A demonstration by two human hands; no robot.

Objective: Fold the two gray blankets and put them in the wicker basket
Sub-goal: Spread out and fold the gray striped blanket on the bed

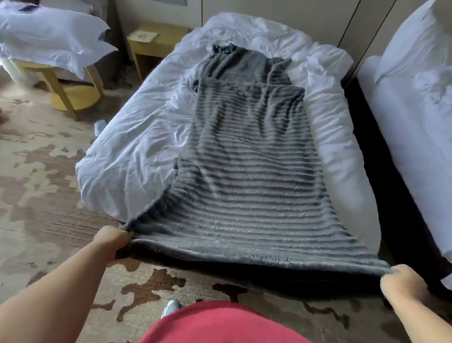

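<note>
Head: left hand (112,240), right hand (401,281) seemingly grip blanket (245,172)

1. The gray blanket (245,172) was plush, ribbed across in dark and lighter gray.
2. It lay lengthwise as a long strip on the white bed (132,154).
3. Its near edge was raised and pulled taut, and its far end was crumpled.

no readable text, label, brand or number anywhere, the paper (142,36) on the side table (158,42) too blurred
</note>
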